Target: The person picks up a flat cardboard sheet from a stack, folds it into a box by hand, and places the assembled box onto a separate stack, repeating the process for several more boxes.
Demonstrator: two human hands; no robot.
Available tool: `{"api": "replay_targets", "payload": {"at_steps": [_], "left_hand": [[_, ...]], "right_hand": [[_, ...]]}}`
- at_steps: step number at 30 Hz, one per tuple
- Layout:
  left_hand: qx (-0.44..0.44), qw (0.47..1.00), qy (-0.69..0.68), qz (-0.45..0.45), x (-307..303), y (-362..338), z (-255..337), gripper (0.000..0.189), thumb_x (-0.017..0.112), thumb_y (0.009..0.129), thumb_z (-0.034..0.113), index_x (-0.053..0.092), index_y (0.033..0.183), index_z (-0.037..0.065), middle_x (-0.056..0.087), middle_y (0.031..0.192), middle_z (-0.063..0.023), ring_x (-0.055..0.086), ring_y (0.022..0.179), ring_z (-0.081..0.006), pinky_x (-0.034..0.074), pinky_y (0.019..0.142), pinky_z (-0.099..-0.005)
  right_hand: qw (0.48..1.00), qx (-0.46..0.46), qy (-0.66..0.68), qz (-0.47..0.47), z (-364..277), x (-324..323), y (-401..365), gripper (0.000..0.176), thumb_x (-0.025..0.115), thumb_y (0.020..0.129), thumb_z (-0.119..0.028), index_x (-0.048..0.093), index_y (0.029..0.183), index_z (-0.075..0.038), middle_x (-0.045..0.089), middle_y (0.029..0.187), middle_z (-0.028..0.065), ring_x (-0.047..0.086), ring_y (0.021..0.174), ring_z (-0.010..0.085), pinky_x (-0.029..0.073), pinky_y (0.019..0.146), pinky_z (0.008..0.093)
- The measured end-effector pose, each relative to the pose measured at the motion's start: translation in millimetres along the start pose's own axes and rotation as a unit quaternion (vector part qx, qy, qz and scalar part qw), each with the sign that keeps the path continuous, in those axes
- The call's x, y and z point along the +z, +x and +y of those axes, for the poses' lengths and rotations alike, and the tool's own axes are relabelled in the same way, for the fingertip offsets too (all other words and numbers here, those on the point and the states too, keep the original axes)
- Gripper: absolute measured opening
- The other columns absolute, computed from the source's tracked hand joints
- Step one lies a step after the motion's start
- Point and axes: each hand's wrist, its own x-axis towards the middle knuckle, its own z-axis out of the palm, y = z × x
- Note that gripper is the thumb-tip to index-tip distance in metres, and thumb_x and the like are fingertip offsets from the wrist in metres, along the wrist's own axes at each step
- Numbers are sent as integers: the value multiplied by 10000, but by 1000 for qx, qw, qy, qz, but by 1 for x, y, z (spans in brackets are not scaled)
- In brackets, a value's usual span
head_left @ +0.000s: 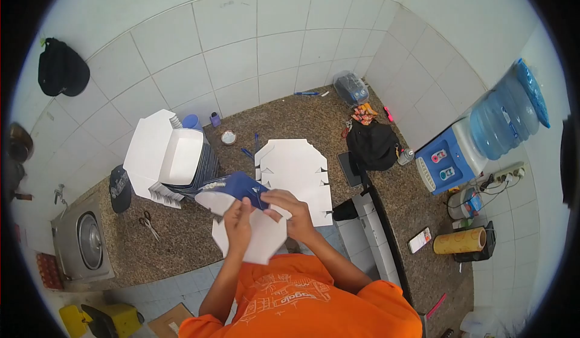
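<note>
A partly folded cardboard food box, white inside and blue outside, is held in front of my orange shirt. My left hand grips its near side, thumb pointing up along the board. On the right, my right hand has its fingers closed over the blue panel at a corner. Flat white box blanks with notched edges lie on the counter just beyond my right hand. To the left stands a stack of folded boxes, nested with their white lids open.
The granite counter holds scissors, a dark cap and a steel sink on the left. A black bag, a phone, a film roll and a water dispenser are at right.
</note>
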Motion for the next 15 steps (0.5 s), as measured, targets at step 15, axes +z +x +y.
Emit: {"api": "replay_targets", "payload": {"at_steps": [15], "left_hand": [[-35, 978, -49, -199, -55, 1, 39, 452, 634, 1036, 298, 648, 1288, -76, 727, 1118, -137, 685, 988, -131, 529, 865, -253]], "right_hand": [[988, 84, 78, -102, -4, -33, 32, 312, 873, 733, -97, 596, 877, -85, 667, 1183, 130, 614, 1135, 249, 456, 1014, 391]]}}
